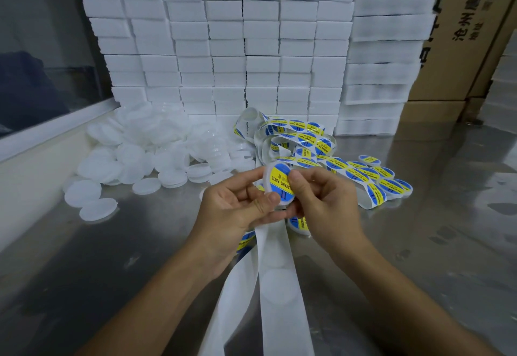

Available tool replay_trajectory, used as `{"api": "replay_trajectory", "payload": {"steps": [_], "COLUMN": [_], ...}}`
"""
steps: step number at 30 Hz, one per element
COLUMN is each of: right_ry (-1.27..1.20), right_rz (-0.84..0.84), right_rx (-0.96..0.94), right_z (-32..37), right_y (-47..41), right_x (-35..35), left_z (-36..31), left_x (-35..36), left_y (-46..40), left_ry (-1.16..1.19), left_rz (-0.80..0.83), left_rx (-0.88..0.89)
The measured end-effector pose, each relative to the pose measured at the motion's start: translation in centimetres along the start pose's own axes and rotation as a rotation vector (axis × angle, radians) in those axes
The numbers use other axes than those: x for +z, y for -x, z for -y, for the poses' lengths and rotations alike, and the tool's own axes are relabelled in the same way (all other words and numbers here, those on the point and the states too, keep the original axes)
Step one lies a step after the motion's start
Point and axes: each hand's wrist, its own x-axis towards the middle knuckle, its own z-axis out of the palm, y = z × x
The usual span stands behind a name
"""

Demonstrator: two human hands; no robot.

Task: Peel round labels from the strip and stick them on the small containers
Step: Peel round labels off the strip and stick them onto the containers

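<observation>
My left hand (237, 207) grips a small round white container (279, 183) tilted up above the table, thumb on its lower rim. A round blue-and-yellow label reading "SOLDERING PASTE" covers its face. My right hand (321, 199) holds the container's right side, thumb pressing on the label's upper right edge. The label strip (349, 171) lies coiled behind my hands, with several labels on it. Its bare white backing (277, 285) hangs down from under my hands toward me. A labelled container (299, 222) lies on the table below my right hand.
A heap of unlabelled white round containers (145, 148) covers the metal table (433, 243) at the left. Stacked white foam blocks (237, 48) form a wall behind. Cardboard boxes (461, 34) stand at the back right. A window ledge (42, 131) runs along the left.
</observation>
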Motion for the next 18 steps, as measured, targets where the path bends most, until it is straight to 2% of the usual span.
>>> {"api": "replay_trajectory", "payload": {"steps": [8,18], "right_ry": [0.048,0.078], "right_rz": [0.016,-0.041], "right_rx": [0.038,-0.052], "right_z": [-0.02,-0.33], "right_y": [0.6,0.73], "right_x": [0.45,0.32], "left_z": [-0.2,-0.11], "left_x": [0.16,0.04], "left_y": [0.17,0.34], "left_ry": [-0.071,-0.184], "left_rz": [-0.009,0.062], "left_rx": [0.079,0.045]}}
